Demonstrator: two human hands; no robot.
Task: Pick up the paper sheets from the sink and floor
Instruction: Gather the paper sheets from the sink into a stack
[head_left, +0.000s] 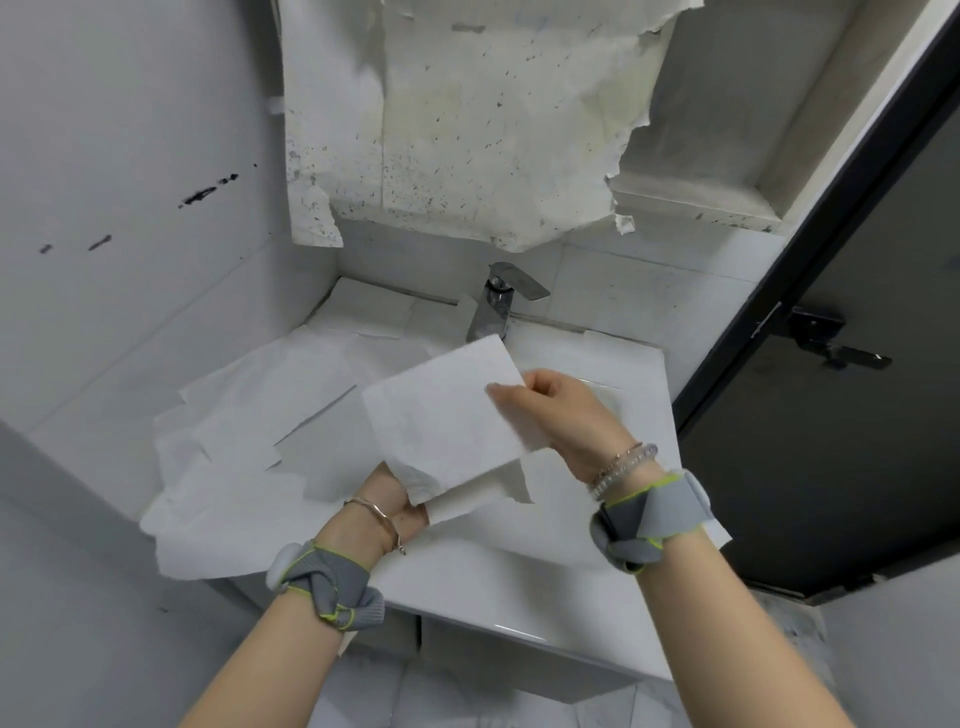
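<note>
Two hands hold one sheet (447, 415) over the sink (467, 582): your right hand (561, 410) pinches its right edge, your left hand (389, 496) its lower corner, nearer the loose sheets (249, 415) lying leftward.

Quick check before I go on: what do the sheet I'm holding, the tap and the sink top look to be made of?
Held sheet: thin white paper, matt; it curls and creases at its lower edge.
Tap: metal, probably chromed; shiny, with reflections.
Sink top: glossy white, likely ceramic or resin; a highlight runs along its front edge.
</note>
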